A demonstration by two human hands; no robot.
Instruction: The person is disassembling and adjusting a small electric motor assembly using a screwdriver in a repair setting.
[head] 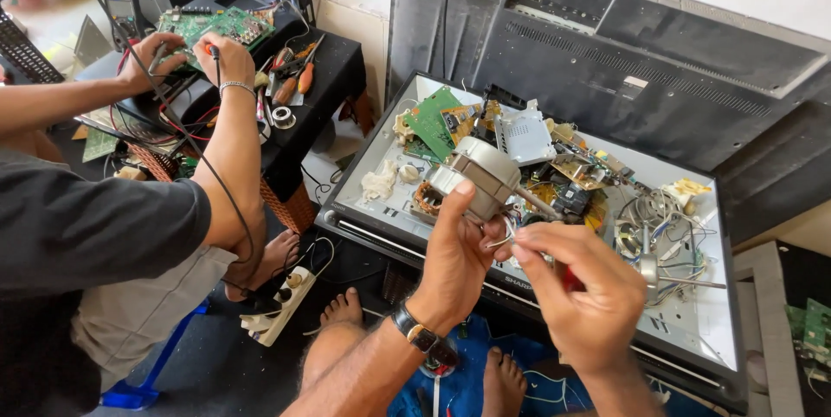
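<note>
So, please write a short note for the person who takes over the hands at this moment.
Left hand: holds the grey motor up over the tray of parts.
Right hand: pinches a red-handled tool at the motor's thin wires.
Done: motor is lifted out of the tray.
Left: the wire work is not finished; the tool's tip is hidden.
A co-worker probes a green circuit board at the left.

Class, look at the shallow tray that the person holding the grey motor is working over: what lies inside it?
Inside the tray: green circuit boards, a white perforated box, a copper-wound coil, tangled wires. The motor and both hands cover what lies beneath them.
</note>
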